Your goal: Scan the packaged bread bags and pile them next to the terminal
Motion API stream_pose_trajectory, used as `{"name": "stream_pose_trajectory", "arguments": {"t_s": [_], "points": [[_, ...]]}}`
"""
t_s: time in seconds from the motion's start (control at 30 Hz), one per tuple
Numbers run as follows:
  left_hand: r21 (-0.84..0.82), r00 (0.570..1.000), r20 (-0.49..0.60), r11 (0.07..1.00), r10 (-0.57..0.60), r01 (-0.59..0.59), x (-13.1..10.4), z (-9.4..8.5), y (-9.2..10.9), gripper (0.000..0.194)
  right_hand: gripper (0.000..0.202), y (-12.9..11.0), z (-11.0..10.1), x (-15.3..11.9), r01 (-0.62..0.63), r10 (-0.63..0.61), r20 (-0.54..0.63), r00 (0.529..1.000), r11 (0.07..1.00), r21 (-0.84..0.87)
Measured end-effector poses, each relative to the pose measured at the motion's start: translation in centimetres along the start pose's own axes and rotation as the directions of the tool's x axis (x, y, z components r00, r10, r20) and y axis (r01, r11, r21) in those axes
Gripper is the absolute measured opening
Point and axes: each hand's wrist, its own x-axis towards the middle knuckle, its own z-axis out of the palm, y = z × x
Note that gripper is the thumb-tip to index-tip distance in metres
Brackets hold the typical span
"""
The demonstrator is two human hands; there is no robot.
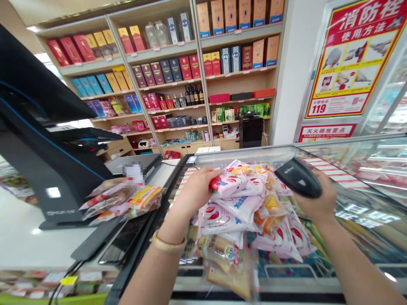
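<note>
A black handheld scanner (299,177) is gripped in my right hand (321,197), above the right side of a pile of packaged snacks. My left hand (197,186) has its fingers closed on a pink and white packet (227,183) with a strawberry print, at the top left of the pile. Beneath it are several white packets with red prints (219,218) and orange-marked clear ones (271,203). Clear bags of bread (219,250) lie at the pile's near edge. The pile rests on the glass top of a freezer (346,182).
To the left stand a black checkout terminal (57,169) and a few packaged breads (144,199). A dark phone (122,241) lies on the counter (19,237) beside the freezer. Shelves of boxed goods (171,89) line the back, and a red poster (352,59) hangs at the right.
</note>
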Motion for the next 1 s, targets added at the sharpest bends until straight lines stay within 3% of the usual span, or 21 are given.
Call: {"name": "stream_pose_trajectory", "arguments": {"t_s": [0.07, 0.17, 0.37, 0.5, 0.57, 0.67, 0.8, 0.9, 1.0], "points": [[0.039, 0.995, 0.101, 0.999, 0.016, -0.020, 0.2, 0.3, -0.1, 0.069, 0.021, -0.2, 0.0, -0.4, 0.038, -0.039, 0.021, 0.999, 0.999, 0.030], [0.032, 0.992, 0.126, 0.999, 0.007, -0.011, -0.3, 0.7, -0.6, 0.087, 0.018, -0.1, -0.1, -0.9, 0.093, -0.096, 0.040, 0.995, 0.994, 0.065], [-0.110, 0.989, 0.007, 0.983, -0.149, 0.149, -3.0, 1.5, -1.5, 0.099, 0.023, 0.6, 0.0, -1.7, 0.082, -0.090, 0.078, 0.993, 0.991, 0.104], [-0.157, 0.966, -0.159, 0.971, -0.205, 0.181, -4.8, 2.8, -2.7, 0.096, 0.024, 0.9, -0.2, -1.7, 0.116, -0.121, 0.079, 0.990, 0.991, 0.067], [-0.120, 0.931, -0.260, 0.965, -0.257, 0.234, -5.7, 3.2, -3.9, 0.088, 0.026, 1.2, -0.3, -1.8, 0.087, -0.091, 0.086, 0.992, 0.995, 0.047], [-0.012, 0.855, -0.340, 0.911, -0.392, 0.413, -7.2, 3.1, -6.2, 0.072, 0.029, 1.9, -0.2, -2.0, 0.059, -0.062, 0.085, 0.994, 0.998, 0.030], [0.226, 0.707, -0.374, 0.681, -0.600, 0.697, -9.4, 1.4, -9.0, 0.061, 0.032, 2.5, 0.0, -2.2, -0.002, 0.001, 0.109, 0.994, 1.000, 0.009], [0.414, 0.619, -0.330, 0.480, -0.713, 0.773, -10.8, -0.1, -10.4, 0.073, 0.029, 2.5, 0.1, -2.2, 0.052, -0.053, 0.092, 0.994, 0.999, 0.014], [0.548, 0.575, -0.216, 0.390, -0.789, 0.740, -11.8, -1.0, -11.2, 0.084, 0.026, 2.5, 0.2, -2.2, 0.090, -0.092, 0.085, 0.992, 0.996, 0.025]]}}
